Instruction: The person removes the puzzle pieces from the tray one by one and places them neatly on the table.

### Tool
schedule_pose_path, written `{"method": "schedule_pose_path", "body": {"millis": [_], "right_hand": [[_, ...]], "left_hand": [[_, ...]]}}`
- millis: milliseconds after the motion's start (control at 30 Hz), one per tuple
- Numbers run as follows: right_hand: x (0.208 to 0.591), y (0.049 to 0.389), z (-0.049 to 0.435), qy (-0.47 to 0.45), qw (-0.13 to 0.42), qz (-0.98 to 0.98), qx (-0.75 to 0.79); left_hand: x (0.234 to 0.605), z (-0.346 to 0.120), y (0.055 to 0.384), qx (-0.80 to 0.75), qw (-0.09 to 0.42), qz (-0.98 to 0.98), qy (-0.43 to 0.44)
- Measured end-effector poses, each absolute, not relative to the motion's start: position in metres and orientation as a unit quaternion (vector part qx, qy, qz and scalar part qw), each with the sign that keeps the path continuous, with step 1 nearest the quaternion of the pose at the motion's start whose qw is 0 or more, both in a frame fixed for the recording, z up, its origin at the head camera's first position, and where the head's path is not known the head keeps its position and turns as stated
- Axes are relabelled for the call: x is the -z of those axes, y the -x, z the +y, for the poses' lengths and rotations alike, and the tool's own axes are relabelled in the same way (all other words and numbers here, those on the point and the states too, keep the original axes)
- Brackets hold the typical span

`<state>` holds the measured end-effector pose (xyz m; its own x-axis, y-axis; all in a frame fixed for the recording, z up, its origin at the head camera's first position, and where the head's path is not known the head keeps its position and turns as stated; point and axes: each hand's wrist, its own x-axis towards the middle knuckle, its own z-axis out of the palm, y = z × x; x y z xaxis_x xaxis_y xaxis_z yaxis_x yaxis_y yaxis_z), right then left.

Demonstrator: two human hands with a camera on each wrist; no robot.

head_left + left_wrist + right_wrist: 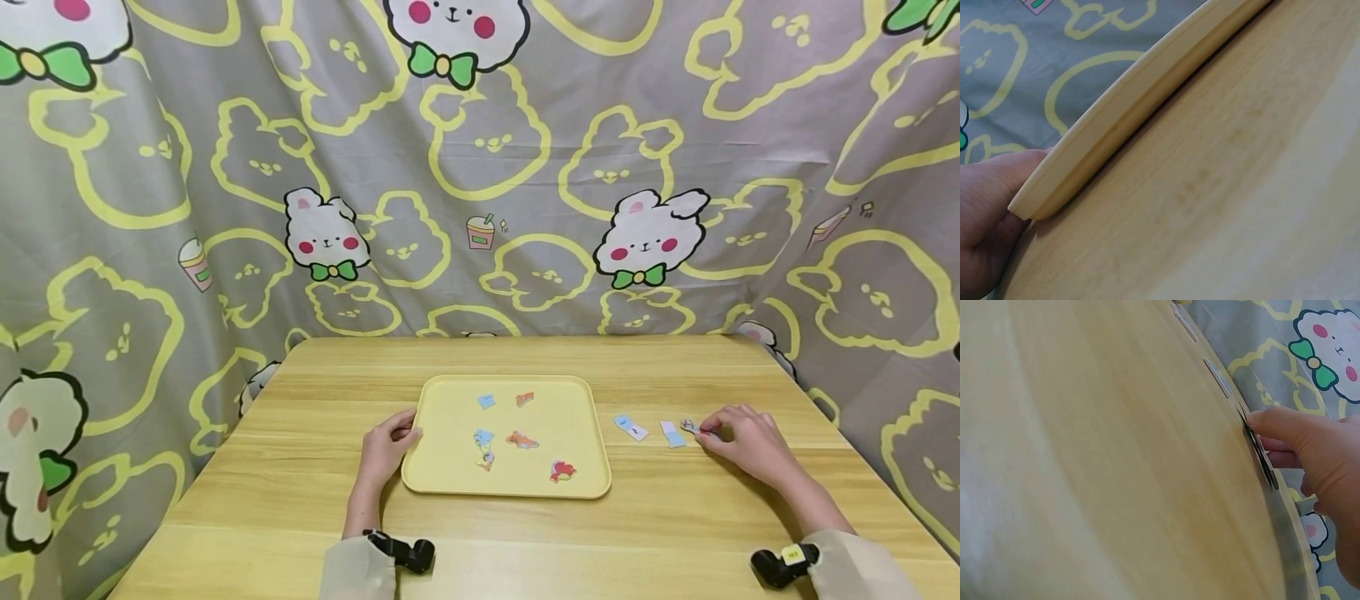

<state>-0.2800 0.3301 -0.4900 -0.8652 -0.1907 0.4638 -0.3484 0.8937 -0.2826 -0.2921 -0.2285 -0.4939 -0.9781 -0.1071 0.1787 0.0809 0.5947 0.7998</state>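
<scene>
My left hand grips the left rim of a yellow rectangular tray, thumb over the edge. In the left wrist view the hand holds the corner of the tray. On the tray lie small flat picture cutouts: a blue piece, two orange ones, a red one and a multicoloured cluster. Right of the tray, my right hand pinches thin flat picture pieces. The right wrist view shows these as a dark-edged stack at the fingertips, their faces hidden.
Two blue-and-white flat pieces, a left one and a right one, lie on the wooden table between tray and right hand. A grey patterned curtain stands behind the table and at both sides.
</scene>
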Motion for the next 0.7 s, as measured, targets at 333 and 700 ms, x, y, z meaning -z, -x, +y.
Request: {"method": "schedule_pose_path", "body": {"millis": [333, 700], "right_hand": [[0.4909, 0.2795, 0.3303, -0.148, 0.22, -0.946, -0.185], [0.492, 0.2792, 0.331, -0.147, 0.212, -0.946, -0.195]], "left_hand": [[0.4935, -0.228, 0.293, 0.449, 0.103, -0.887, -0.008], [0.495, -0.2289, 0.2933, 0.451, 0.103, -0.886, -0.011]]}}
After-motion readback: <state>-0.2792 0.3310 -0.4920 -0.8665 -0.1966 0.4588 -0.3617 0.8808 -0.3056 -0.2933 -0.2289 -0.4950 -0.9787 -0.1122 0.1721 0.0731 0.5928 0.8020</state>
